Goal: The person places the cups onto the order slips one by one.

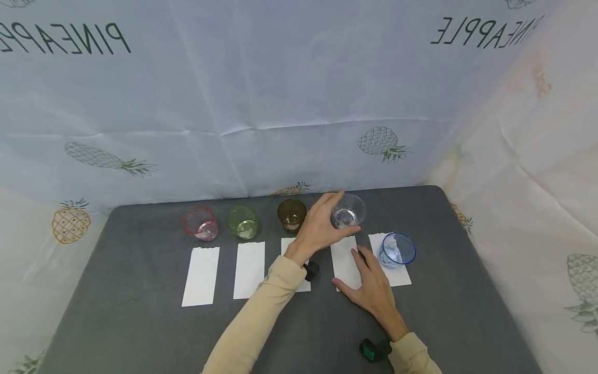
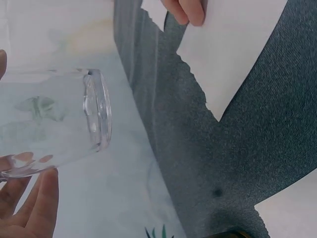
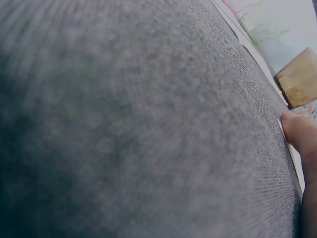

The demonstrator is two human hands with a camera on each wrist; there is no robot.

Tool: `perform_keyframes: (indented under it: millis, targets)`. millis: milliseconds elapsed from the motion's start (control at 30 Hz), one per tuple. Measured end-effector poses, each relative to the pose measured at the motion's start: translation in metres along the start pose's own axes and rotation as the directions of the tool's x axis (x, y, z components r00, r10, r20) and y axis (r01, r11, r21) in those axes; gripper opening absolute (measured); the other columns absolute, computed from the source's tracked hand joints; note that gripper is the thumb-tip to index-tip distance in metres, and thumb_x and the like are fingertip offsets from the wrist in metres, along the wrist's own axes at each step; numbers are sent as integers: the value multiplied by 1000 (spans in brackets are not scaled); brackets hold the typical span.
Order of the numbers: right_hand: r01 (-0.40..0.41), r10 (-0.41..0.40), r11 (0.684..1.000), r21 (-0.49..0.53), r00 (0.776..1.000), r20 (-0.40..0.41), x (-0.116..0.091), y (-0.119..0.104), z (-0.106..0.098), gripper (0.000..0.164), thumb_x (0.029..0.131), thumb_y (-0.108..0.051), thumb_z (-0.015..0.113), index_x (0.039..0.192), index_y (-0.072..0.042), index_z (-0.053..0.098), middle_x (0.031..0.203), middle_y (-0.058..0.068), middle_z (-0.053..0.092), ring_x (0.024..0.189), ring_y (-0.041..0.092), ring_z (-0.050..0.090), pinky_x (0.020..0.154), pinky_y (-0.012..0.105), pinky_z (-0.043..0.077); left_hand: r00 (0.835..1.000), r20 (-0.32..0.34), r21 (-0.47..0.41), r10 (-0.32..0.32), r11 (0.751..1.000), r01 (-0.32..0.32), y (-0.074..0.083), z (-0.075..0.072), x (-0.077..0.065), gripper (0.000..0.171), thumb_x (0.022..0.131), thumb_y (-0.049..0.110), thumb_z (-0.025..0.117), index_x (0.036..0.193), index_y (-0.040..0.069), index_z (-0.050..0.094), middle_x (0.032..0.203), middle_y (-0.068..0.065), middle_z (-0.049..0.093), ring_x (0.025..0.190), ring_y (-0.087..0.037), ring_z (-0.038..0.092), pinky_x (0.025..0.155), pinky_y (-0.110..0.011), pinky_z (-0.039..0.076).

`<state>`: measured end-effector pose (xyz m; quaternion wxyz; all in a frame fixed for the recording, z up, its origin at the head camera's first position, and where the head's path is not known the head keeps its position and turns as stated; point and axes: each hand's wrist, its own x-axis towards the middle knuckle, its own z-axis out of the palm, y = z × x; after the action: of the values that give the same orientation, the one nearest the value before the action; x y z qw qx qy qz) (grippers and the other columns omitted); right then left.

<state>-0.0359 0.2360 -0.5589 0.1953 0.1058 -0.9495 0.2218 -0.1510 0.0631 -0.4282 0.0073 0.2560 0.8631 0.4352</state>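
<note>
A clear glass [image 1: 349,210] stands upright in the fingers and thumb of my left hand [image 1: 320,226], at the back of the table. In the left wrist view the same clear glass [image 2: 54,116] shows sideways, with fingertips [image 2: 44,193] against its wall and its base away from the grey cloth. My right hand [image 1: 371,285] lies with fingers spread over the fourth paper strip [image 1: 344,259], its fingertips near the strip's right edge. Right of it, a blue glass [image 1: 396,250] stands on the last paper strip [image 1: 397,278].
A pink glass [image 1: 201,224], a green glass [image 1: 242,222] and a brown glass [image 1: 291,215] stand in a row behind white paper strips [image 1: 201,278]. Dark cloth covers the table [image 1: 140,259]. A pineapple-print curtain [image 1: 261,93] hangs right behind its far edge.
</note>
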Motion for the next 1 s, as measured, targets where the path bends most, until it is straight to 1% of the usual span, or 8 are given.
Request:
perform_keyframes:
  millis: [133,233,567,633,867,933,1000]
  targets:
    - [3,-3,1000,6,1000,-2,0,1,0,92,74,-60,83,139,2,61,143,23,56,131,39,56,104,56,51,1000,-1,-18,5,1000,-5,3,0,-5,94,80,43,86,156,9,42,154,-12,51,141,-30,52,113,-47,49]
    - [7,-7,1000,7,1000,-2,0,1,0,92,75,-59,83,139,2,60,143,23,56,131,39,56,104,55,51,1000,-2,-14,16,1000,-16,6,1,-9,95,80,43,87,156,9,42,152,-12,52,138,-29,54,111,-46,50]
    - [1,-1,1000,-3,1000,16,0,1,-1,96,71,-53,87,144,1,56,145,21,55,130,38,56,104,53,52,1000,20,-27,24,999,-23,10,7,-25,92,80,42,87,155,10,44,150,-9,54,136,-25,56,110,-41,52]
    - [2,-2,1000,-3,1000,16,0,1,-1,95,71,-53,88,144,0,57,143,20,56,128,38,57,103,54,52,999,23,-29,26,999,-25,10,9,-29,92,80,43,87,155,9,45,150,-9,55,136,-25,56,110,-41,52]
    - [17,-17,1000,5,1000,16,1,2,0,85,73,-53,87,138,-4,60,134,16,57,120,33,59,98,50,53,1000,25,-36,15,999,-14,3,15,-39,91,80,43,87,154,8,47,147,-10,57,135,-24,58,109,-40,53]
    - [22,-22,1000,14,1000,15,2,2,0,85,73,-52,87,137,-5,60,133,15,58,117,32,59,96,49,54,1000,27,-34,15,999,-14,1,17,-43,91,80,42,88,153,8,47,146,-10,58,133,-25,59,108,-40,53]
    - [21,-21,999,25,1000,11,2,2,0,86,72,-51,88,139,-5,59,134,15,58,117,32,60,97,50,53,999,26,-30,22,999,-21,-1,19,-45,90,80,42,88,153,7,48,144,-11,58,132,-25,60,107,-39,54]
